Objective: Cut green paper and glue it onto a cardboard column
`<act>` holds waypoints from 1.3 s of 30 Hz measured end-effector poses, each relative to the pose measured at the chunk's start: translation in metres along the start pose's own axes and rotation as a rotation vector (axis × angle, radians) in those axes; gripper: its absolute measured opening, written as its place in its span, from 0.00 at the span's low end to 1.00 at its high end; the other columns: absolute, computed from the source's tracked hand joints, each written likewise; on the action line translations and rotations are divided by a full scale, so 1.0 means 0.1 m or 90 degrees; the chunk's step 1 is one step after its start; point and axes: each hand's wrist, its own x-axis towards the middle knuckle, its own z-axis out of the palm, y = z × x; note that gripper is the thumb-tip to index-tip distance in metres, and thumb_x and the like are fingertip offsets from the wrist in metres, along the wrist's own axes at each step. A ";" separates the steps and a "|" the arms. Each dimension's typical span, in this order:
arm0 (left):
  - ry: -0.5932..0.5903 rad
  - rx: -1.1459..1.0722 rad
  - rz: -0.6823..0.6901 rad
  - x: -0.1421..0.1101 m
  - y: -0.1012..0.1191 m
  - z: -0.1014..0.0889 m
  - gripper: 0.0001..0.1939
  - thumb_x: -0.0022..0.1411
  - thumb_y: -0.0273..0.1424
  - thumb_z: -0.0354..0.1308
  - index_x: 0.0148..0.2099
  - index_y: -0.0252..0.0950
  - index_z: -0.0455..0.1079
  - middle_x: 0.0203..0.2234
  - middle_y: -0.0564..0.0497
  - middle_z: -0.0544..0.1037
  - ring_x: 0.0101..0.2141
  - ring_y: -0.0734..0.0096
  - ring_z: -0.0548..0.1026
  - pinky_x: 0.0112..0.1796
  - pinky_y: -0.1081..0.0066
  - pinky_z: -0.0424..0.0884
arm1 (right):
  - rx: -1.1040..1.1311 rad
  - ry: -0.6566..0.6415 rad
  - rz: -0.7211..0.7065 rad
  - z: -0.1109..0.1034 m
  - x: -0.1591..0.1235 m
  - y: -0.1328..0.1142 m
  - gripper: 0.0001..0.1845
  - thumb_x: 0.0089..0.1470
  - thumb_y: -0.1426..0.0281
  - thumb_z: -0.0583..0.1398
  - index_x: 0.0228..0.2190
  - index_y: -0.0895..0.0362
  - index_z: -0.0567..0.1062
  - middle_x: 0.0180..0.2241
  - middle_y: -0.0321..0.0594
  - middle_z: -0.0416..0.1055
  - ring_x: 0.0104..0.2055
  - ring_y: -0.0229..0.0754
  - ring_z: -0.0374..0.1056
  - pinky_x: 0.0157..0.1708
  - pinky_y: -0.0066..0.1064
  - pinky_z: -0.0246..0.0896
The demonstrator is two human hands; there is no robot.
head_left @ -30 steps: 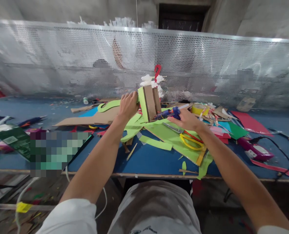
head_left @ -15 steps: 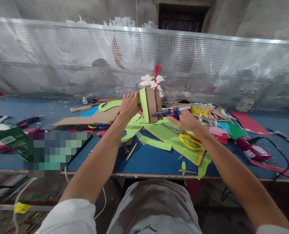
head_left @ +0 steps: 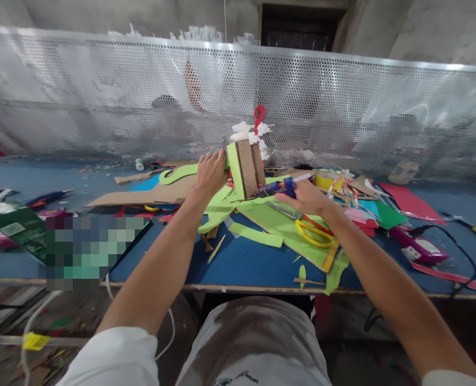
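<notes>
My left hand [head_left: 213, 170] is closed on a cardboard box-like piece [head_left: 246, 166] with a light green face, tilted above the table. My right hand [head_left: 307, 194] grips a dark blue glue gun [head_left: 274, 187], a clear stick jutting from its back. The gun's nozzle is at the lower edge of the cardboard piece; I cannot tell whether it touches. White puffy shapes and a red loop [head_left: 259, 113] show just above the piece. A curved green strip [head_left: 178, 172] extends left from my left hand. Yellow-handled scissors [head_left: 312, 233] lie below my right hand.
Green sheets and offcuts [head_left: 258, 235] cover the middle of the blue table [head_left: 238, 268]. Flat cardboard [head_left: 145, 197] lies left. A yellow tape roll [head_left: 328, 180], red sheet [head_left: 413, 202] and purple device with a black cord [head_left: 418, 246] are right. A perforated metal screen [head_left: 113, 96] stands behind.
The cardboard piece has shifted slightly left and up and tilted more, along with my left hand. The glue gun's nozzle is now lower on it, near the bottom edge.
</notes>
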 end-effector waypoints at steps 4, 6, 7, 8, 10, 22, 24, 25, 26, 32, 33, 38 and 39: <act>0.000 -0.005 -0.016 -0.01 -0.02 0.01 0.22 0.64 0.28 0.52 0.60 0.34 0.66 0.50 0.32 0.79 0.55 0.40 0.73 0.54 0.50 0.63 | 0.028 0.013 0.003 -0.03 0.00 0.12 0.24 0.64 0.49 0.57 0.25 0.53 0.67 0.24 0.39 0.66 0.29 0.43 0.61 0.35 0.36 0.54; 0.003 -0.003 -0.024 -0.01 -0.03 0.02 0.22 0.64 0.28 0.52 0.60 0.34 0.66 0.50 0.33 0.79 0.55 0.40 0.73 0.54 0.51 0.64 | 0.048 0.016 0.011 -0.05 -0.02 0.19 0.25 0.64 0.48 0.57 0.25 0.54 0.68 0.25 0.39 0.66 0.30 0.44 0.61 0.35 0.37 0.55; 0.005 -0.003 -0.027 -0.01 -0.04 0.03 0.22 0.64 0.28 0.52 0.60 0.34 0.66 0.50 0.33 0.79 0.55 0.41 0.73 0.54 0.51 0.64 | 0.060 0.017 0.018 -0.06 -0.03 0.22 0.26 0.64 0.47 0.57 0.25 0.54 0.69 0.25 0.38 0.66 0.30 0.44 0.60 0.35 0.37 0.56; 0.006 -0.004 -0.027 -0.01 -0.04 0.04 0.22 0.64 0.28 0.52 0.60 0.35 0.66 0.50 0.33 0.79 0.55 0.41 0.73 0.54 0.51 0.64 | 0.074 0.020 0.028 -0.07 -0.04 0.24 0.26 0.63 0.46 0.58 0.26 0.54 0.70 0.25 0.38 0.66 0.30 0.44 0.60 0.35 0.37 0.56; 0.010 -0.005 -0.021 -0.01 -0.04 0.04 0.23 0.63 0.28 0.52 0.60 0.35 0.66 0.50 0.33 0.79 0.55 0.41 0.73 0.54 0.50 0.64 | 0.108 0.023 0.048 -0.07 -0.07 0.25 0.25 0.63 0.46 0.58 0.29 0.54 0.72 0.26 0.38 0.67 0.30 0.43 0.61 0.34 0.36 0.56; 0.002 -0.011 -0.001 0.01 -0.01 0.08 0.22 0.63 0.27 0.52 0.59 0.36 0.66 0.51 0.32 0.79 0.55 0.38 0.72 0.54 0.48 0.63 | 0.012 -0.009 -0.002 0.04 -0.02 0.05 0.26 0.65 0.46 0.54 0.25 0.52 0.64 0.22 0.37 0.59 0.29 0.43 0.59 0.31 0.36 0.51; 0.006 -0.009 0.000 0.01 -0.01 0.08 0.21 0.63 0.27 0.53 0.59 0.37 0.67 0.50 0.33 0.79 0.55 0.39 0.73 0.54 0.49 0.63 | 0.005 -0.007 -0.005 0.03 -0.02 0.06 0.26 0.65 0.46 0.54 0.25 0.52 0.64 0.22 0.36 0.59 0.28 0.43 0.59 0.31 0.36 0.51; 0.008 -0.009 -0.002 0.01 -0.01 0.08 0.21 0.63 0.27 0.53 0.58 0.37 0.67 0.50 0.33 0.79 0.55 0.40 0.73 0.54 0.49 0.63 | 0.002 -0.004 -0.005 0.03 -0.03 0.07 0.26 0.65 0.46 0.55 0.25 0.52 0.63 0.22 0.36 0.59 0.28 0.43 0.59 0.32 0.36 0.51; 0.009 -0.009 -0.004 0.02 -0.01 0.08 0.21 0.63 0.27 0.53 0.58 0.37 0.67 0.50 0.33 0.79 0.56 0.40 0.73 0.54 0.50 0.63 | 0.001 -0.003 -0.004 0.02 -0.03 0.08 0.26 0.65 0.47 0.55 0.25 0.52 0.63 0.22 0.36 0.60 0.28 0.42 0.58 0.32 0.36 0.51; 0.008 -0.007 -0.010 0.01 -0.02 0.07 0.22 0.63 0.27 0.53 0.59 0.37 0.66 0.51 0.34 0.79 0.56 0.40 0.72 0.54 0.50 0.63 | 0.040 -0.006 0.003 -0.05 -0.04 0.15 0.24 0.65 0.49 0.56 0.26 0.53 0.63 0.24 0.35 0.62 0.28 0.41 0.58 0.33 0.35 0.52; 0.009 -0.006 -0.013 0.01 -0.02 0.07 0.22 0.63 0.27 0.53 0.59 0.36 0.66 0.51 0.34 0.79 0.56 0.40 0.72 0.55 0.50 0.63 | 0.040 -0.002 0.009 -0.06 -0.05 0.15 0.24 0.65 0.48 0.56 0.26 0.53 0.63 0.23 0.35 0.62 0.28 0.41 0.58 0.33 0.35 0.52; 0.002 -0.005 -0.008 0.00 -0.01 0.08 0.22 0.64 0.28 0.52 0.59 0.36 0.66 0.50 0.33 0.79 0.55 0.39 0.73 0.54 0.49 0.63 | 0.037 -0.003 0.010 -0.06 -0.04 0.11 0.25 0.64 0.47 0.56 0.25 0.53 0.63 0.23 0.36 0.62 0.29 0.42 0.58 0.34 0.35 0.53; 0.003 -0.003 -0.007 0.01 -0.01 0.08 0.21 0.64 0.28 0.53 0.59 0.36 0.66 0.50 0.33 0.79 0.55 0.39 0.73 0.54 0.49 0.63 | 0.037 -0.002 0.010 -0.06 -0.03 0.10 0.25 0.64 0.47 0.56 0.25 0.53 0.64 0.23 0.36 0.62 0.29 0.42 0.59 0.33 0.35 0.53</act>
